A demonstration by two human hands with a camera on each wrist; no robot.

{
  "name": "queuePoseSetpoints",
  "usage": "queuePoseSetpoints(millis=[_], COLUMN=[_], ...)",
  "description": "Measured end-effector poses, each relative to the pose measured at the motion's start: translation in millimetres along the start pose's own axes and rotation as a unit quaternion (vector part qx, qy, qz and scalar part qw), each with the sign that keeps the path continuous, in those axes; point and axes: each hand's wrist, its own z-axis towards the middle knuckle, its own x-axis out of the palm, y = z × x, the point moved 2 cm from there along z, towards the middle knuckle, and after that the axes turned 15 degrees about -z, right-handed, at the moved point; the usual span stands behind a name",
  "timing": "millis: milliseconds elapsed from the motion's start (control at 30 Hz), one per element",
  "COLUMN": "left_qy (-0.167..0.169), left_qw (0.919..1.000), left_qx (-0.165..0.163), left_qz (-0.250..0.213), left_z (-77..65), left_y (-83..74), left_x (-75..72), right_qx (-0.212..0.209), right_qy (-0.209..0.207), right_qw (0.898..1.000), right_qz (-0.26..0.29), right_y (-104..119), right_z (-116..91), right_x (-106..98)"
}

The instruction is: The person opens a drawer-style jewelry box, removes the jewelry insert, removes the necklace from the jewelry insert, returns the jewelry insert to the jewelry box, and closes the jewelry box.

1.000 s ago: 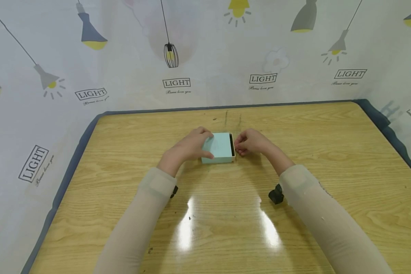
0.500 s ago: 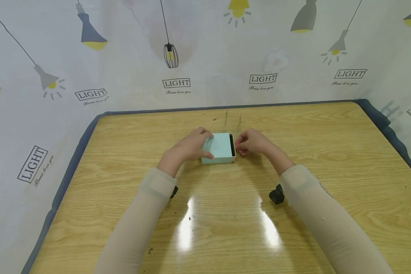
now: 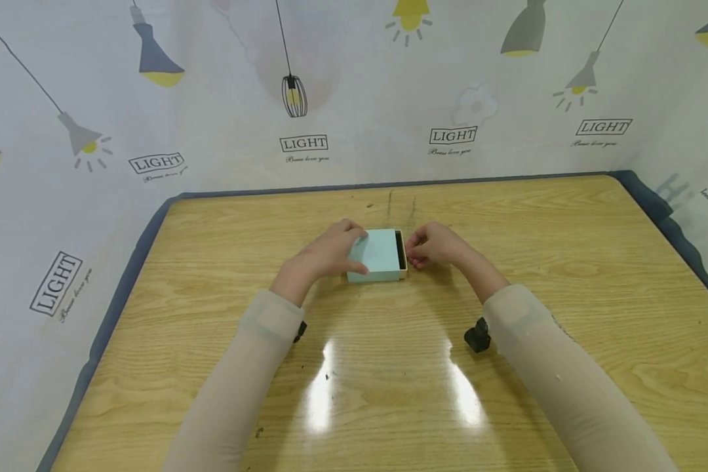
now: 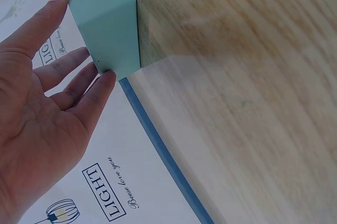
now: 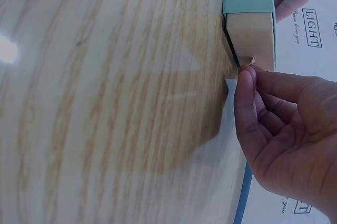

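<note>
A mint-green box sleeve lies on the table, with a cream inner drawer partly out of its right end. In the head view a narrow dark strip shows inside the drawer. My left hand grips the sleeve from the left, thumb on the near side and fingers on the far side. At the drawer's right end, my right hand pinches a small tab between thumb and forefinger. Those fingertips mostly hide the tab.
The wooden table spreads around the box. Behind it and at both sides hangs a pale cloth printed with lamps. A black wrist device sits under the right cuff; part of another shows at the left cuff.
The drawer has slid slightly further out to the right, and my right hand has shifted with it. My left hand and the sleeve stay in place.
</note>
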Motion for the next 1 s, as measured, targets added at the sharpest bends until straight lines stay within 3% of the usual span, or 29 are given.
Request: queuePoseSetpoints(millis=[1000], left_qy=[0.000], left_qw=[1.0000], left_qx=[0.003], left_qz=[0.002], left_z=[0.0], left_y=[0.8], left_x=[-0.3], right_qx=[0.002], right_qy=[0.000], right_qw=[1.000], right_qz=[-0.001], right_y=[-1.2], right_z=[-1.2], right_x=[-1.4])
